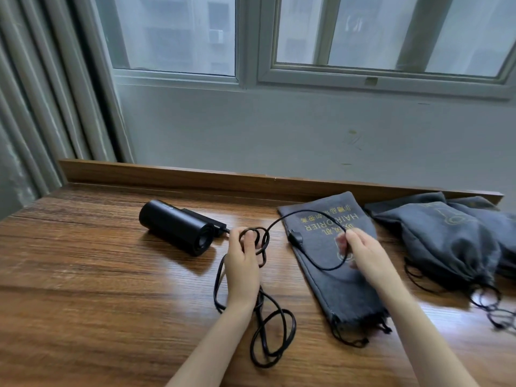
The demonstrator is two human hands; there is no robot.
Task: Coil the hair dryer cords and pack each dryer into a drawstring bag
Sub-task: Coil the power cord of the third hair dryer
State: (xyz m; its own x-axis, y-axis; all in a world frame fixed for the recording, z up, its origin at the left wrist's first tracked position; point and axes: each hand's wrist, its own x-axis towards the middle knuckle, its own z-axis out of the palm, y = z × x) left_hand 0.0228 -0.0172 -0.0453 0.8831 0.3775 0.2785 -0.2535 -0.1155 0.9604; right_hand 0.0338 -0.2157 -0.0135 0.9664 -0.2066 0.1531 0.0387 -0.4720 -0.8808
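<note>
While slack, cord (261, 305) in right hand (363, 250)

Hair dryer (178, 227): black, lying on its side on the wooden surface (97, 275).
Left hand (243, 261): holds small loops of the cord (329, 269).
Right hand (363, 247): pinches the cord above a flat grey bag (329, 286).
Other bags (446, 238): heaped at the right.

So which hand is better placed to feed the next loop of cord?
Probably right: the right hand pinches the cord running off the coil, while the left hand is busy gripping that coil.
</note>
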